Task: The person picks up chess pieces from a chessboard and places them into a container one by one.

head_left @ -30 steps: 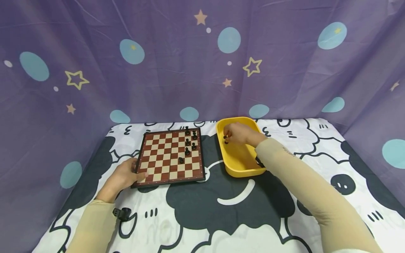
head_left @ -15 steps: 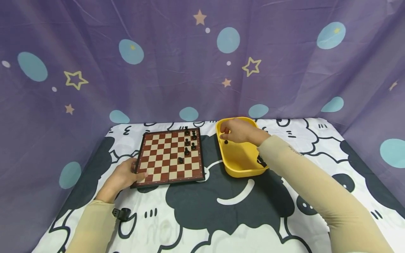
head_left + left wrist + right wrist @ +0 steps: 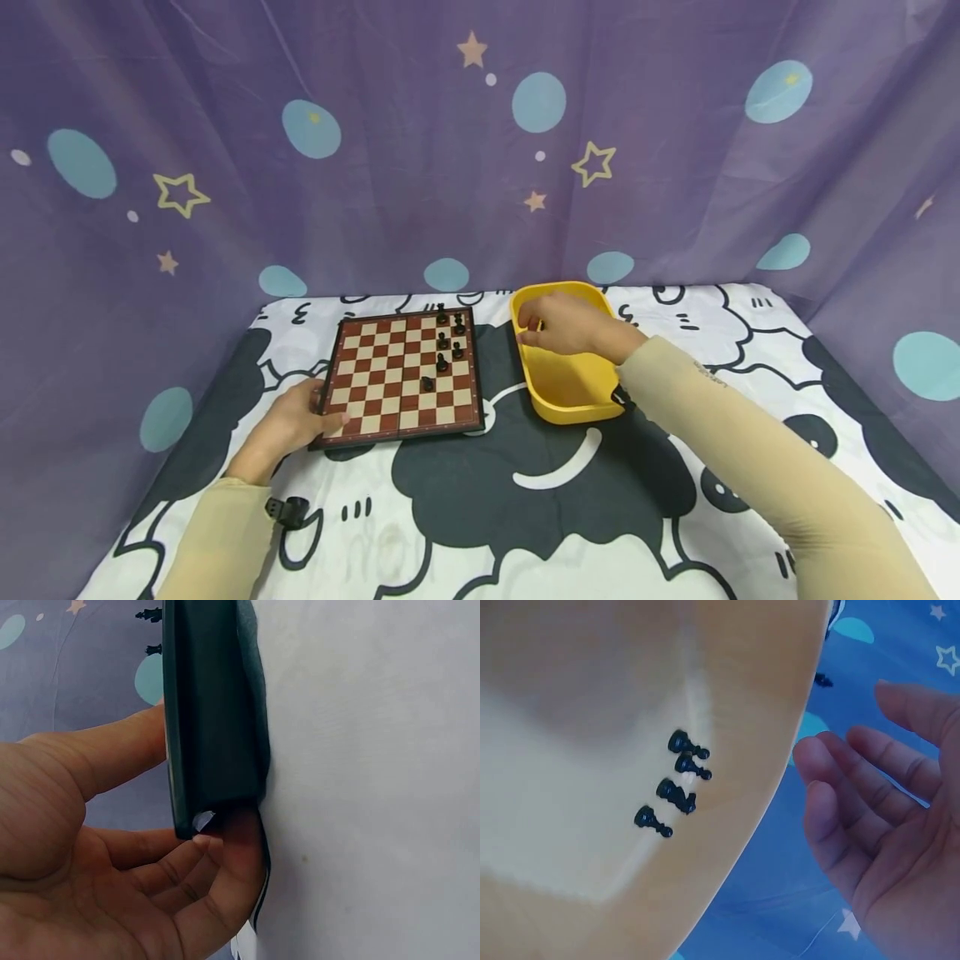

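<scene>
My left hand (image 3: 294,418) grips the near left corner of a brown and cream chessboard (image 3: 378,375), thumb on top. In the left wrist view its fingers (image 3: 217,900) curl under the dark board edge (image 3: 217,735). Several black chess pieces stand on the board's right half, among them a knight (image 3: 427,383) and a pawn (image 3: 442,363). My right hand (image 3: 568,325) hovers over the yellow tub (image 3: 573,415), fingers loosely bent. The right wrist view shows nothing between its fingers (image 3: 825,817). Several black pieces, including a pawn (image 3: 652,822), lie on the tub's floor.
The tub stands to the right of the board with a gap between them. Both are on a white and dark grey cartoon-print cloth (image 3: 480,483). A purple curtain (image 3: 375,167) with stars hangs behind the table's back edge.
My right hand has drawn back and up slightly inside the tub's outline, and its fingers have spread from their earlier pinch. My left hand and the board stay put.
</scene>
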A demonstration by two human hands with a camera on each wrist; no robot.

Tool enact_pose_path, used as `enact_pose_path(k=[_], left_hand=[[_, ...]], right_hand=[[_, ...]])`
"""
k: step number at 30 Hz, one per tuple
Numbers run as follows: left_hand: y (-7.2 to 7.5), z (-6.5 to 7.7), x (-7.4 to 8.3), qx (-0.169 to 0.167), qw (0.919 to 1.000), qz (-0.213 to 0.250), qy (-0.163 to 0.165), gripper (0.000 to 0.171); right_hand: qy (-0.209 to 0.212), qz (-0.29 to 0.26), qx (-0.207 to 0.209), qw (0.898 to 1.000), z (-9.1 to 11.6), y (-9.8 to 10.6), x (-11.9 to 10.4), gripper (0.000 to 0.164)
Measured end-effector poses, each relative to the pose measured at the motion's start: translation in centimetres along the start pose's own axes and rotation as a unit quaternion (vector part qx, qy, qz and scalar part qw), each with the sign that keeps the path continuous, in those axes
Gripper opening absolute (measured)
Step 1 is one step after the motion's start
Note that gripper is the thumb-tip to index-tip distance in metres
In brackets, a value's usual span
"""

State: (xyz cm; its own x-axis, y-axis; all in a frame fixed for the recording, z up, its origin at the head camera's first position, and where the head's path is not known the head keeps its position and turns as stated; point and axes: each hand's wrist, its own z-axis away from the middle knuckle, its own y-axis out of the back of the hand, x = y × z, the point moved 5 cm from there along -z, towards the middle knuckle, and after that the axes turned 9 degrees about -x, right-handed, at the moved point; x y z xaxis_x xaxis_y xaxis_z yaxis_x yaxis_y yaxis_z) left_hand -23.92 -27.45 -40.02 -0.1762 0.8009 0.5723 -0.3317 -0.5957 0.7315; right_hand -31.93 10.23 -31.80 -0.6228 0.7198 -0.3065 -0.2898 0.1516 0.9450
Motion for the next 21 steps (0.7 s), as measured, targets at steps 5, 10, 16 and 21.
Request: enact_pose_path(k=[5, 10, 16, 21], left_hand=[[-0.2, 0.0, -0.1, 0.001, 0.9999, -0.002, -0.01, 0.079], [0.0, 0.0, 0.0, 0.002, 1.0, 0.0, -0.007, 0.079], [0.0, 0.0, 0.0, 0.001, 1.0, -0.002, -0.004, 0.081], [-0.1, 0.0, 0.0, 0.005, 0.9999, -0.001, -0.01, 0.077]], right_hand=[[0.006, 0.005, 0.004, 1.0, 0.6, -0.6, -0.8, 0.023], [0.003, -0.007, 0.003, 1.0, 0.9, -1.0, -1.4, 0.025], [0.017, -0.016, 0.01, 1.0, 0.9, -1.4, -2.3, 0.023], [0.034, -0.025, 0.021, 0.999, 0.9, -1.8, -3.1, 0.018]])
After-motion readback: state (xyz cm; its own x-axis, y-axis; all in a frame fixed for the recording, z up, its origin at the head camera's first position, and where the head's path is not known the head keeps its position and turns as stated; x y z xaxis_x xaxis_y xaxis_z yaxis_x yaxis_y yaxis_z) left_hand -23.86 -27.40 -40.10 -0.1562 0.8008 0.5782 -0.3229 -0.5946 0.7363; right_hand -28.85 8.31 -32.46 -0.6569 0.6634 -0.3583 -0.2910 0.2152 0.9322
